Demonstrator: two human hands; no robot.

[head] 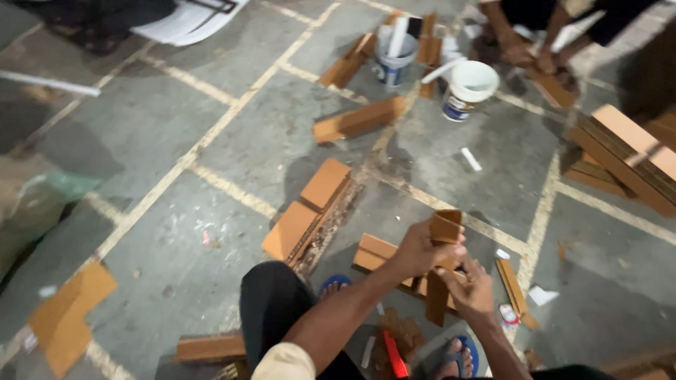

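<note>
The left hand (417, 248) grips a small brown cardboard piece (446, 226), held upright above the concrete floor (176, 134). The right hand (473, 290) is closed on a longer cardboard strip (436, 299) that hangs downward just below the left hand. Both hands sit over a flat cardboard block (373, 252) lying on the floor between the person's knees. A red cutter (394, 354) lies near the blue sandals (461, 354). Two joined cardboard slabs (310, 211) rest to the left. Farther off stand a white bucket (468, 88) and a grey bucket (393, 63), beside another person's hands (524, 56). Stacked cardboard sheets (627, 158) lie at the right.
</note>
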